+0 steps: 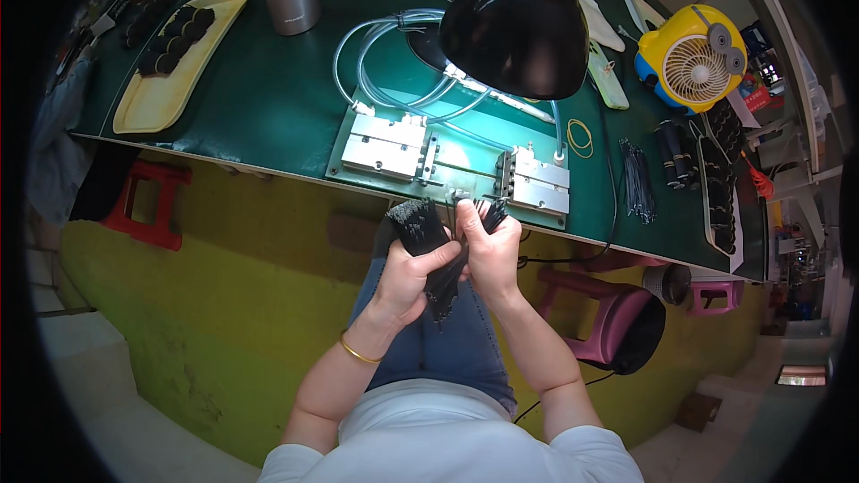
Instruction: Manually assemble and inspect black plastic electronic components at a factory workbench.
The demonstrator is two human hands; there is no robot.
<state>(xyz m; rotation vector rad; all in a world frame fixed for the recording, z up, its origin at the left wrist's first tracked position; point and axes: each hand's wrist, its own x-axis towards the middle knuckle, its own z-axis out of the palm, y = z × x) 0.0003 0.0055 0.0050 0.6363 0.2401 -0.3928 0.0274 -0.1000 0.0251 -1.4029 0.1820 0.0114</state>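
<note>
Left hand (pixel 412 275): fingers wrapped round a thick black bundle (pixel 417 225) of thin strands, thumb laid across it, no gap that I can see. Right hand (pixel 492 255): fingers curled in round a smaller black bunch (pixel 490 210), thumb pressed up toward the strand ends; can't tell exactly what sits under the thumb tip.

Both lots are in the hands above the lap, right by the near edge of the green surface (pixel 268 94), in front of the gap between the left metal block (pixel 385 145) and right metal block (pixel 540 184). Clear tubing (pixel 362 36) loops behind the blocks.

Looks like strand separating or feeding, my read. To do it well:
- Left grip firm but not crushing. The bundle's upper ends look fairly even, its lower ends splay; squeeze too hard and strands likely cross.
- Right thumb does the fine work: one clean pinch near the ends, pull along the strand, not sideways.
- Work in the light of the black lamp (pixel 516 36); ends are too fine to judge in shade.
- Mind the fixture edge, snag risk.
</note>
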